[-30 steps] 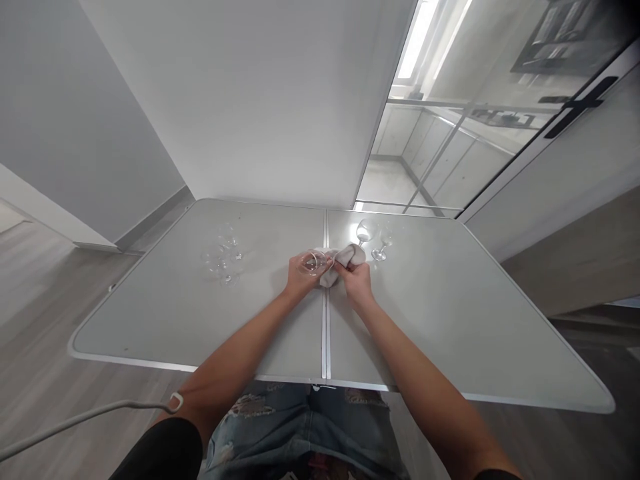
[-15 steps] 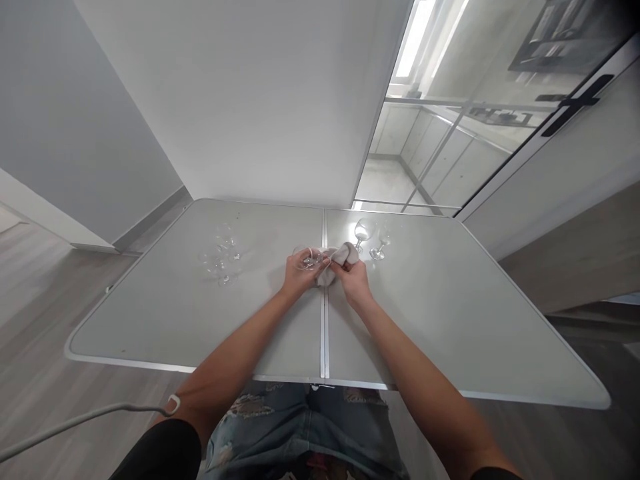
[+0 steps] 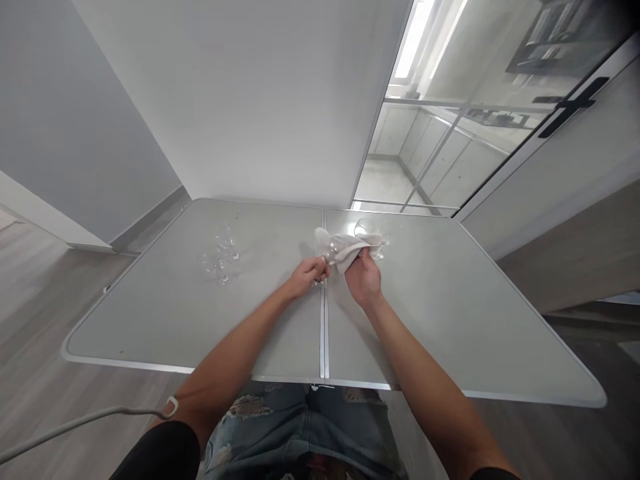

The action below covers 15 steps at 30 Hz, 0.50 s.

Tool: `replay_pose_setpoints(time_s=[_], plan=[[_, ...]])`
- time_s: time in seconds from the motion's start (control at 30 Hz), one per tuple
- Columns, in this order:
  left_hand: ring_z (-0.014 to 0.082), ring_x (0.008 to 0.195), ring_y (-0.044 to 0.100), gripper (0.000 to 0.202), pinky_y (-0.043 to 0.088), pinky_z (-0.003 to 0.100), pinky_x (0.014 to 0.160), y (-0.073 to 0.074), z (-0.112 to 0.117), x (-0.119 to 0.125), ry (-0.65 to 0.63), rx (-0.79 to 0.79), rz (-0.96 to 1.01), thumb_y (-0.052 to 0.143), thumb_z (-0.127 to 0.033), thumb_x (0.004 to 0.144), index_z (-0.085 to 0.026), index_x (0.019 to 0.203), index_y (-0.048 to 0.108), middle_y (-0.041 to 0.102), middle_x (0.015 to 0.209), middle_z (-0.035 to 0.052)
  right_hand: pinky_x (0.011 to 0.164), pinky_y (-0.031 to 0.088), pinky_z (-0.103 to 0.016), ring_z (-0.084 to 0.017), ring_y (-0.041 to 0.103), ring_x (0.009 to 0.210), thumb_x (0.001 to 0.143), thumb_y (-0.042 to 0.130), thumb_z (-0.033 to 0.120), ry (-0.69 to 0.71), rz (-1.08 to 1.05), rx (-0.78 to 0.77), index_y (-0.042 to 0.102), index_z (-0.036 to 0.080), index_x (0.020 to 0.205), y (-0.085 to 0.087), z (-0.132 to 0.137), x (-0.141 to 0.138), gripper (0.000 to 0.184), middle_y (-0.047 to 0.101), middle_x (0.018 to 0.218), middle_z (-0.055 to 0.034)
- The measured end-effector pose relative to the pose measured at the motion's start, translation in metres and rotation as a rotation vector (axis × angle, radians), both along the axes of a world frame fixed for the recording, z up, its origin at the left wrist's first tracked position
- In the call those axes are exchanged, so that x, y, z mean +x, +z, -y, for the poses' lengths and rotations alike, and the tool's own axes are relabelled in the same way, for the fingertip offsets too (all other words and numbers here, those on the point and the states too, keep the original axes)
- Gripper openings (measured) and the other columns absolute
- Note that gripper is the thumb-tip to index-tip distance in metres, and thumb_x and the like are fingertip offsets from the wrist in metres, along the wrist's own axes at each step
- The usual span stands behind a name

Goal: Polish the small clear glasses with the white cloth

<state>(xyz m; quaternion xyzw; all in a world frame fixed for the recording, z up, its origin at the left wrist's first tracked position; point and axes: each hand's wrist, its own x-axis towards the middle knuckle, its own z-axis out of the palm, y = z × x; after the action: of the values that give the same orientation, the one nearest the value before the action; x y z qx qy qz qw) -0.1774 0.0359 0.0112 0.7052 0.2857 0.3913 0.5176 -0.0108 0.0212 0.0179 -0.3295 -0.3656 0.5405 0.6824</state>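
Note:
Over the middle of a grey folding table (image 3: pixel 200 313), my left hand (image 3: pixel 309 275) is closed on the lower part of a clear stemmed glass (image 3: pixel 331 252). My right hand (image 3: pixel 365 279) is closed on a pale grey cloth (image 3: pixel 345 248) that wraps over the glass bowl. Two more stemmed glasses (image 3: pixel 371 233) stand just behind my right hand, partly hidden by the cloth. A cluster of clear glasses (image 3: pixel 221 256) stands on the left half of the table.
A white wall panel rises behind the table and a mirrored door (image 3: pixel 465 127) stands at the back right. Wood-look floor surrounds the table. A white cable (image 3: pixel 85 420) runs by my left side.
The glass has turned more upright in my left hand, which now grips lower on it. My right hand has lifted the cloth up over the bowl.

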Motion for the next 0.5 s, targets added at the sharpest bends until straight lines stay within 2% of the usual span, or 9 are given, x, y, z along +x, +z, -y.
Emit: replay_pose_setpoints(time_s=[0.1,0.23,0.33,0.43,0.5], plan=[[0.0121,0.058,0.039,0.061,0.038,0.028,0.058,0.006,0.008,0.004,-0.200,-0.058,-0.043,0.045,-0.074,0.090,-0.019,0.063,0.045,0.043,0.062,-0.0005,0.086,0.055,-0.039,-0.027,0.065,0.110,0.090,0.051,0.062,0.114,0.026,-0.037,0.071,0.023,0.104,0.009,0.004,0.007,0.046,0.072,0.113,-0.0079],[0.0127,0.059,0.043,0.057,0.042,0.029,0.058,0.012,0.010,0.001,-0.302,-0.173,-0.052,0.051,-0.071,0.088,-0.020,0.065,0.047,0.044,0.064,0.0001,0.088,0.053,-0.040,-0.028,0.065,0.106,0.086,0.055,0.061,0.072,0.103,-0.029,0.073,0.023,0.104,0.012,0.013,0.022,0.045,0.071,0.112,-0.0073],[0.0129,0.057,0.046,0.056,0.042,0.028,0.055,0.010,0.005,-0.005,-0.303,-0.148,-0.118,0.053,-0.069,0.089,-0.018,0.065,0.052,0.048,0.062,0.0011,0.087,0.052,-0.041,-0.028,0.065,0.096,0.079,0.064,0.061,0.019,0.269,0.118,0.075,0.025,0.093,0.012,0.019,0.032,0.041,0.073,0.103,-0.0072],[0.0124,0.052,0.045,0.056,0.040,0.027,0.050,0.005,0.001,-0.008,-0.240,-0.058,-0.172,0.052,-0.066,0.090,-0.018,0.062,0.056,0.051,0.058,0.0013,0.092,0.049,-0.044,-0.028,0.064,0.091,0.072,0.074,0.056,0.092,0.562,0.239,0.078,0.026,0.084,0.013,0.019,0.039,0.033,0.074,0.090,-0.0059],[0.0122,0.051,0.046,0.056,0.039,0.026,0.049,0.003,0.001,-0.008,-0.201,-0.009,-0.217,0.051,-0.064,0.091,-0.017,0.062,0.059,0.053,0.057,0.0014,0.091,0.050,-0.044,-0.028,0.064,0.087,0.071,0.076,0.054,0.154,0.656,0.239,0.079,0.025,0.084,0.013,0.016,0.041,0.032,0.073,0.082,-0.0047]])
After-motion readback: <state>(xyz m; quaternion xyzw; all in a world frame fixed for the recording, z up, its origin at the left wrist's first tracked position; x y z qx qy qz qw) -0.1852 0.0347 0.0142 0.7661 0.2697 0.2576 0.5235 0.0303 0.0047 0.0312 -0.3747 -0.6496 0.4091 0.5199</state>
